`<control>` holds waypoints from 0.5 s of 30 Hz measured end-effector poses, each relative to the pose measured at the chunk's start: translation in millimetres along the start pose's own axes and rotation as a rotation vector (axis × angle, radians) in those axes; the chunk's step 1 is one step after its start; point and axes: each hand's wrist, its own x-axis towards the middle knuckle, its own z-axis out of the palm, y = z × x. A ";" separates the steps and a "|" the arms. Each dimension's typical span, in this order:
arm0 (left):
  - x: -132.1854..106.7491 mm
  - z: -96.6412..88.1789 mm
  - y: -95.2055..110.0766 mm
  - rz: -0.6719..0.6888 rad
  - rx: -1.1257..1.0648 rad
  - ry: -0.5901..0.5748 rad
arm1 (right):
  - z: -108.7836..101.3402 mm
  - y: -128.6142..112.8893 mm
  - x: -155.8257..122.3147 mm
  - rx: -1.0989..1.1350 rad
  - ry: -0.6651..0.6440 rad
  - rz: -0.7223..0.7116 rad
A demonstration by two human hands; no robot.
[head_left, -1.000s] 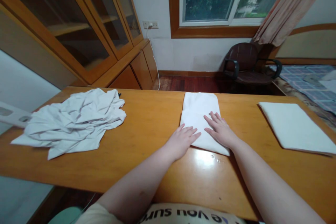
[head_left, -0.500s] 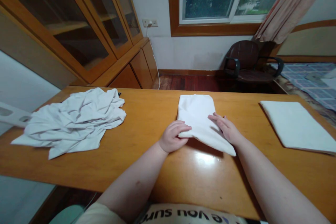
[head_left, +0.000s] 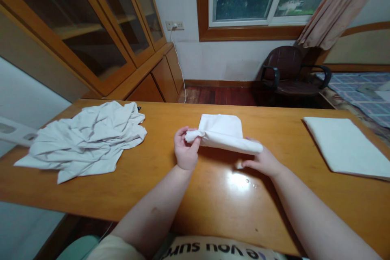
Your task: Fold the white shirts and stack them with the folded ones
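Observation:
A white cloth (head_left: 221, 124) lies folded on the wooden table in front of me, its near edge turned up into a thick roll. At the roll's left end, my left hand (head_left: 186, 150) is closed, with the thumb in front and the fingers behind the fabric. My right hand (head_left: 266, 160) is at the right end. Its fingers reach behind the roll and are partly hidden, while the thumb stretches out below, apart from the cloth. A crumpled heap of white fabric (head_left: 91, 138) sits to the left. To the right lies a flat, neatly folded white cloth (head_left: 350, 144).
The wooden table (head_left: 146, 195) spans the view. Beyond it are a glass-fronted cabinet (head_left: 100, 20), a dark office chair (head_left: 286, 69) and a bed with a checked cover (head_left: 359, 93). A white slotted plastic piece (head_left: 15, 132) stands at the left edge.
The near part of the middle cloth has been turned up and away from me into a roll. My left hand moved left and slightly farther off; my right hand's thumb has spread away.

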 end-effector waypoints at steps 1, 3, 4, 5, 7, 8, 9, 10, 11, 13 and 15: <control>-0.2 -1.0 -0.4 -0.005 0.011 -0.029 | 2.6 -1.8 1.2 -0.057 0.004 0.026; -1.2 -3.5 -2.1 -0.010 0.044 -0.124 | 6.4 -2.7 3.0 -0.069 -0.004 0.075; -1.5 -4.9 -3.7 -0.006 0.063 -0.187 | 7.5 -1.6 3.5 -0.046 -0.009 0.104; -1.4 -6.2 -5.8 -0.003 0.083 -0.253 | 7.9 0.5 3.6 -0.023 -0.002 0.143; 0.5 -8.3 -11.2 -0.021 0.108 -0.385 | 7.6 6.4 2.9 0.005 0.056 0.244; 2.1 -8.9 -14.1 -0.046 0.118 -0.447 | 7.2 9.5 2.5 0.010 0.089 0.290; 4.0 -9.1 -16.7 -0.081 0.133 -0.496 | 6.7 12.4 2.0 0.011 0.122 0.322; 5.9 -8.9 -18.9 -0.124 0.157 -0.535 | 6.2 14.8 1.8 0.012 0.155 0.337; 7.7 -8.4 -20.4 -0.171 0.193 -0.575 | 5.7 17.0 1.7 0.014 0.184 0.340; 10.3 -6.8 -21.4 -0.269 0.299 -0.663 | 4.9 20.7 1.9 0.028 0.228 0.321; 11.5 -4.7 -20.7 -0.377 0.401 -0.731 | 4.3 25.1 2.3 0.051 0.260 0.309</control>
